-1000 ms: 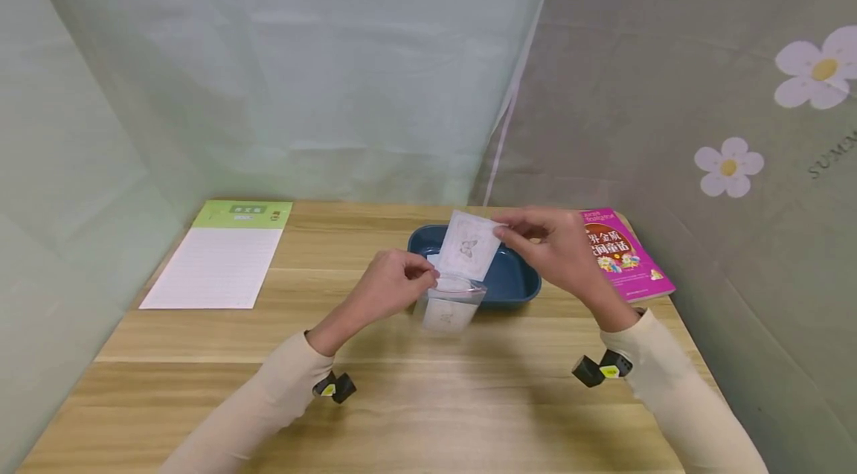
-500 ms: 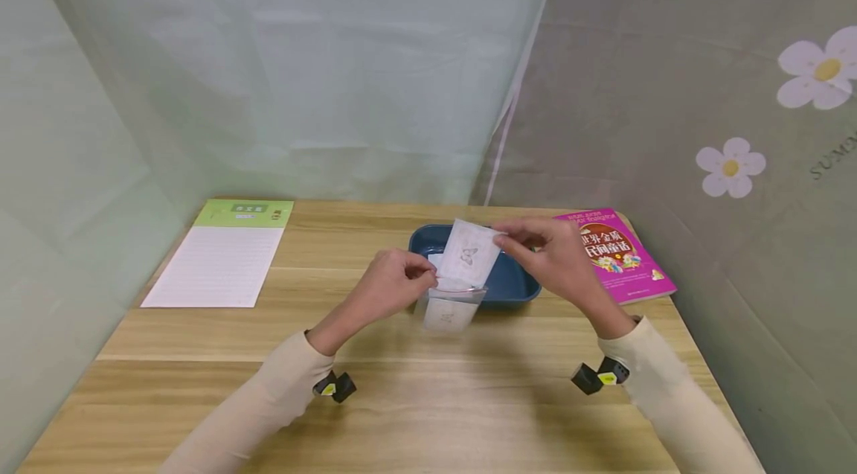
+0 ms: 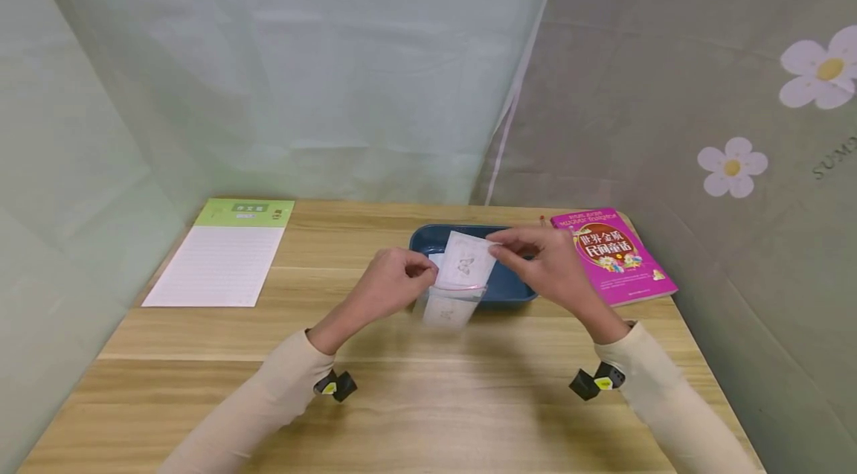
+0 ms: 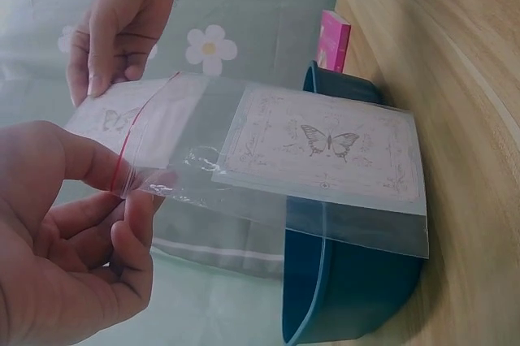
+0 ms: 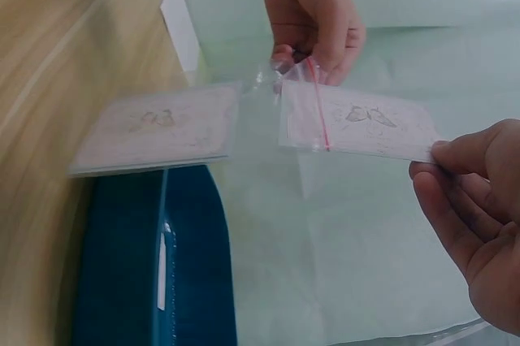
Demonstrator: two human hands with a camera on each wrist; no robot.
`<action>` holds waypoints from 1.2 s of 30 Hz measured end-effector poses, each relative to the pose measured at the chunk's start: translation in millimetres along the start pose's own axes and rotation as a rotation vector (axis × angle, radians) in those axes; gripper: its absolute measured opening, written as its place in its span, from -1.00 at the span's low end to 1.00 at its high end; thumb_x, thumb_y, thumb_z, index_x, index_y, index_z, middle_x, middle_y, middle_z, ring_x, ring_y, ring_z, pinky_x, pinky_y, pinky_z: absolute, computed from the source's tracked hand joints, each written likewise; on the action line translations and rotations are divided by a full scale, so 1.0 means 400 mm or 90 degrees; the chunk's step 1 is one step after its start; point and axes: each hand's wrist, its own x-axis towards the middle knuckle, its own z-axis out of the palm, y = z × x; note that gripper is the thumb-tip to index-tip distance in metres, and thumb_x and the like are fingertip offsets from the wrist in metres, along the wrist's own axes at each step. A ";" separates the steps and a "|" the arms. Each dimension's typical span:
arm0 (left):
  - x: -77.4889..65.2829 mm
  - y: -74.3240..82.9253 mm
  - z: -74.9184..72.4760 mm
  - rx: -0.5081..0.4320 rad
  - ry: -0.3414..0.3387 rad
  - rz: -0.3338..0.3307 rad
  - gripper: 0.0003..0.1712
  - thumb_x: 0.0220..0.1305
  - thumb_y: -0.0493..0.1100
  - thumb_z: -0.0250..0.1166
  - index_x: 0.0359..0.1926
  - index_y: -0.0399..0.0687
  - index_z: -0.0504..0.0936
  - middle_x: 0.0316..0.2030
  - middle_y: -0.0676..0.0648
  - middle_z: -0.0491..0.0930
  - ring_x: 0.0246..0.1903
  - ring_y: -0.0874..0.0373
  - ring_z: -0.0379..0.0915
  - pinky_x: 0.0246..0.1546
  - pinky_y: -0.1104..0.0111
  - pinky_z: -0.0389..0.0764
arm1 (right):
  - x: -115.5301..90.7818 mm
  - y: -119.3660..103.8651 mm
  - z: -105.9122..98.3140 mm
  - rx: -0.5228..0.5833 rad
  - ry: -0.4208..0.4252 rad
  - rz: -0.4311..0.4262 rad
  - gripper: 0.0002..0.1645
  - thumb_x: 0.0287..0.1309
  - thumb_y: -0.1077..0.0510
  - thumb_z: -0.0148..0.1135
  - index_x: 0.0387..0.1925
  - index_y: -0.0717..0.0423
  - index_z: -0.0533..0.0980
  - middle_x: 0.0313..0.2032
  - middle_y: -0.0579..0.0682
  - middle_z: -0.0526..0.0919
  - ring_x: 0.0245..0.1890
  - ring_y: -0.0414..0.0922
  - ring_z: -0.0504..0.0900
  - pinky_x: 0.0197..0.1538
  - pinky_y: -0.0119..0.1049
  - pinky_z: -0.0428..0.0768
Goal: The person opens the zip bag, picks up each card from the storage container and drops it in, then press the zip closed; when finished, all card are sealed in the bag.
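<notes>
My left hand (image 3: 398, 280) pinches the open edge of a clear zip bag (image 4: 268, 212), close to its red zip line. Inside the bag's lower part lies a pale card (image 4: 325, 147) printed with a butterfly. Between thumb and fingers, my right hand (image 3: 545, 258) grips the corner of a second butterfly card (image 5: 370, 118). That card's other end is inside the bag's mouth, past the red line. Bag and cards are held above the front left part of a dark blue tray (image 3: 515, 288).
Something white (image 5: 162, 269) lies in the tray. A magenta book (image 3: 619, 258) is at the right back of the wooden table (image 3: 428, 399). To the left lies a lined writing pad (image 3: 217, 258) with a green header. Curtains stand behind and at both sides.
My right hand has moved down and to the left, and its card has slid farther into the bag. The left hand has stayed nearly still. More of the magenta book shows.
</notes>
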 end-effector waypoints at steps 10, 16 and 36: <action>-0.002 0.001 0.003 -0.017 0.013 0.000 -0.81 0.37 -0.18 0.30 -0.16 -0.13 0.81 -0.26 -0.02 0.75 -0.33 0.16 0.56 -0.28 0.33 0.62 | -0.018 0.010 0.026 0.001 -0.019 0.021 -0.81 0.21 0.23 0.44 -0.12 0.09 0.77 -0.22 -0.03 0.80 -0.38 -0.24 0.72 -0.35 -0.35 0.66; -0.001 0.002 0.004 -0.019 0.022 0.011 -0.82 0.37 -0.17 0.29 -0.18 -0.10 0.81 -0.27 0.00 0.75 -0.34 0.19 0.57 -0.28 0.31 0.62 | -0.028 0.018 0.044 0.020 -0.025 0.019 -0.82 0.23 0.24 0.43 -0.13 0.08 0.77 -0.24 -0.06 0.79 -0.41 -0.25 0.69 -0.37 -0.36 0.65; 0.006 -0.003 0.007 -0.010 0.026 0.025 -0.83 0.36 -0.16 0.31 -0.21 -0.11 0.81 -0.34 0.01 0.74 -0.40 0.19 0.55 -0.34 0.32 0.60 | -0.049 0.040 0.062 0.017 -0.081 0.010 -0.86 0.26 0.20 0.40 -0.17 0.07 0.78 -0.29 -0.17 0.73 -0.32 -0.26 0.65 -0.22 -0.32 0.68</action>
